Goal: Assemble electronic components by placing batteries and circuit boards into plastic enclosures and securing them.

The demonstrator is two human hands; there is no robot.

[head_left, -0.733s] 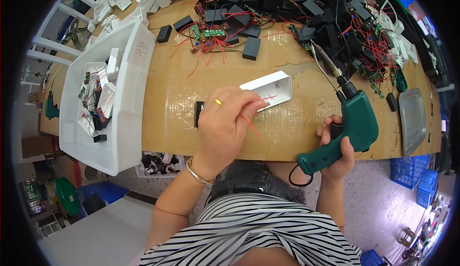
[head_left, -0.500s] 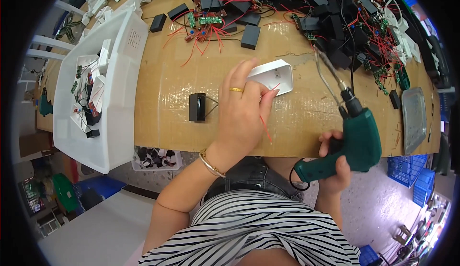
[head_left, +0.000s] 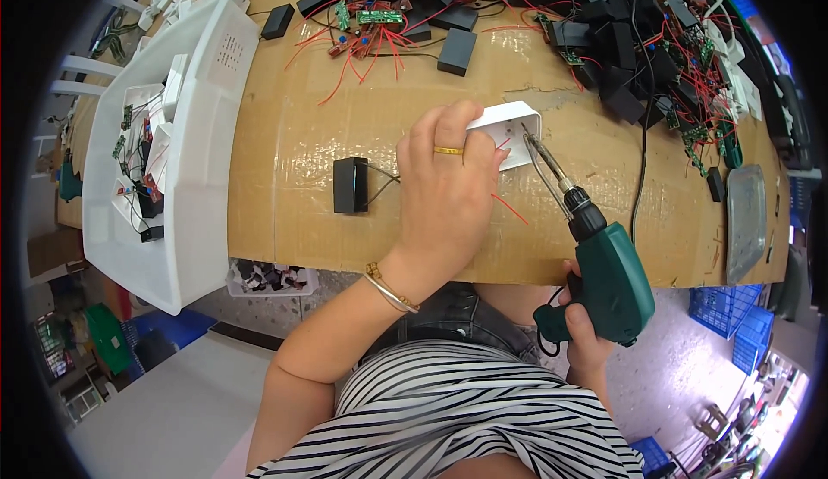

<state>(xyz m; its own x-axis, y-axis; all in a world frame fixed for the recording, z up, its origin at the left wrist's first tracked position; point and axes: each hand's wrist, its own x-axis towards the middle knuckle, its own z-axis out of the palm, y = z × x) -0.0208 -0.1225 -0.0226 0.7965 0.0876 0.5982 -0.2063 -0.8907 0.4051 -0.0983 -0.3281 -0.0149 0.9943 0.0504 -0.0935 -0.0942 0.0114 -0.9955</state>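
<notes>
My left hand (head_left: pixel 444 190) is closed at the near end of a white plastic case (head_left: pixel 524 153), its fingers curled over the case's edge. A thin red wire (head_left: pixel 511 208) is pinched at its fingertips and trails out below them. In my right hand (head_left: pixel 586 341) is a green soldering gun (head_left: pixel 614 281), gripped by its handle. The gun's metal tip (head_left: pixel 543 153) reaches into the case's opening, close to the wire's end; whether they touch I cannot tell. Left of my hand lies a black box (head_left: pixel 350 185), whose dark leads run under my hand.
On the left stands a white bin (head_left: pixel 203 134) holding white cases and circuit boards. Black boxes (head_left: pixel 457 51), red wires and green boards (head_left: pixel 379 17) are heaped along the far side. A metal tray (head_left: pixel 746 220) lies at the right edge of the cardboard-covered table (head_left: pixel 302 117).
The soldering gun has moved left and its tip has come down into the white case. My left hand and the case have shifted slightly right.
</notes>
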